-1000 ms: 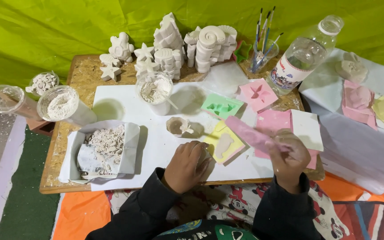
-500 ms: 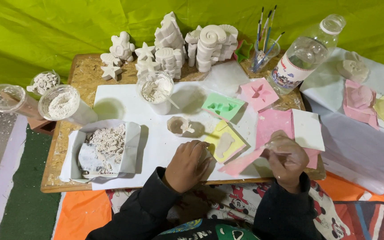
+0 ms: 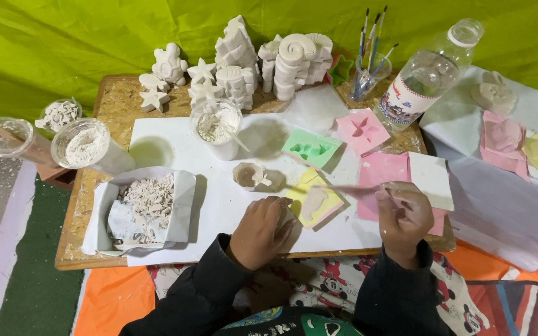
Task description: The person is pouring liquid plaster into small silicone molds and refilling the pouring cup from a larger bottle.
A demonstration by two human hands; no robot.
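1. A rough chipboard tabletop point(image 3: 108, 106) carries a smooth white sheet point(image 3: 169, 134) that covers most of its middle.
2. A clear plastic bottle point(image 3: 423, 79) lies tilted at the far right corner, beside a glass of thin paintbrushes point(image 3: 368, 59).
3. Chalky white plaster casts point(image 3: 294, 56), shaped as shells, stars and a turtle, stand stacked along the far edge.
4. A white paper tray of crumbly plaster scraps point(image 3: 147, 208) sits near the front left corner.
5. A plastic cup of white powder point(image 3: 88, 144) stands at the left edge; a cup of wet plaster point(image 3: 217, 127) stands on the sheet's far half.
6. Soft flat moulds lie right of the middle: a pink star mould point(image 3: 361, 129), a green mould point(image 3: 311, 148), and a yellow mould point(image 3: 316, 200) with a pale fish-shaped hollow, near the front edge between the hands.
7. The left hand point(image 3: 259, 230) is curled, its fingers pressed down on the yellow mould's left edge.
8. The right hand point(image 3: 406, 214) pinches a thin, blurred pink strip point(image 3: 353, 188) that reaches over the yellow mould.
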